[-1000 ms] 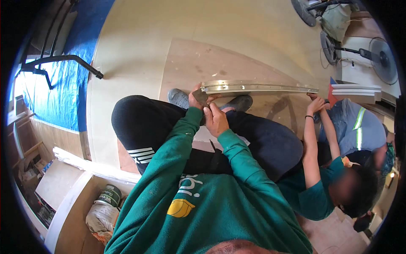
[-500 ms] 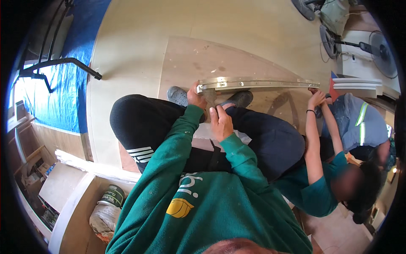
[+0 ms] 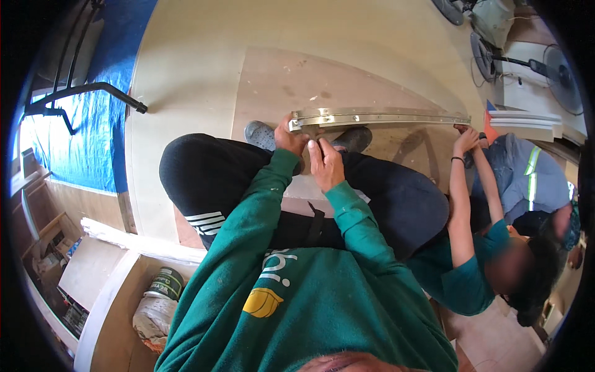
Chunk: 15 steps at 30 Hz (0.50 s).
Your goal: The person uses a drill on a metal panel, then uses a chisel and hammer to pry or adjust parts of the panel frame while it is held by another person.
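A long, shiny metal rail (image 3: 387, 116) with small holes along it lies crosswise in front of my knees. My left hand (image 3: 287, 137) is wrapped round its left end. Just below that end, my right hand (image 3: 326, 163) has its fingers pinched together close to the rail's underside. They are on a small greyish-brown piece, mostly hidden now, whose kind I cannot make out. At the far right end of the rail are a co-worker's hands (image 3: 467, 142), with both arms stretched out toward it.
Another person in grey clothes with reflective strips (image 3: 520, 173) sits at the right. White boards (image 3: 524, 121) are stacked behind, near a standing fan (image 3: 561, 74). To the left are a black metal leg frame (image 3: 118, 93) and blue sheeting (image 3: 93, 152). A bucket (image 3: 166, 284) stands lower left.
My right hand has moved up and slightly right, nearer the rail, and the greyish-brown piece shows less. The rail's left end has tipped up slightly. My left hand keeps its grip.
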Each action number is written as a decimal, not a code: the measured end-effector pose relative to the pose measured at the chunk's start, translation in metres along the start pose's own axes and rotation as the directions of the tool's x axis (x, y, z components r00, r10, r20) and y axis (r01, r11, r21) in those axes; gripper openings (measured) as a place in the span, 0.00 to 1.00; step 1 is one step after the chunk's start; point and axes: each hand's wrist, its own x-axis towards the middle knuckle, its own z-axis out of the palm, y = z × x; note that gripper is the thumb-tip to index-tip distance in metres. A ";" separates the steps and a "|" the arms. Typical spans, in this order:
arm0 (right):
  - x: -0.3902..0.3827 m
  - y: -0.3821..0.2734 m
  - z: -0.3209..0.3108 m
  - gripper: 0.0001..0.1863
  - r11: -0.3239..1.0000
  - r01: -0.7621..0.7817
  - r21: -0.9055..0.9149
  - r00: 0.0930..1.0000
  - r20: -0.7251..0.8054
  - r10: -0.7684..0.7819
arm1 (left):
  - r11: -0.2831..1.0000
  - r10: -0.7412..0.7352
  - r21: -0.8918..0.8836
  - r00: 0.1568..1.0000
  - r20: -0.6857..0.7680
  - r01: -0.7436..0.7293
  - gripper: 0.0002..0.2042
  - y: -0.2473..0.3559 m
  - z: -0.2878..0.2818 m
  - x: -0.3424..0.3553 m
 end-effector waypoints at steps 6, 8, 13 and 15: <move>0.010 0.017 0.016 0.18 0.992 0.127 0.014 0.986 -0.114 -0.125 | 0.982 0.058 0.180 0.998 -0.007 -0.056 0.21 0.007 0.003 0.004; 0.014 0.022 0.019 0.18 0.994 0.111 0.008 0.990 -0.086 -0.110 | 0.956 0.105 0.278 0.994 -0.015 -0.097 0.20 0.006 -0.002 0.009; 0.014 0.034 0.026 0.20 0.993 0.115 0.005 0.988 -0.106 -0.114 | 0.894 0.140 0.434 0.990 -0.032 -0.112 0.16 0.023 0.003 -0.001; 0.012 0.036 0.028 0.20 0.989 0.146 0.004 0.983 -0.111 -0.145 | 0.943 0.064 0.330 0.996 -0.055 -0.042 0.14 0.029 0.002 -0.001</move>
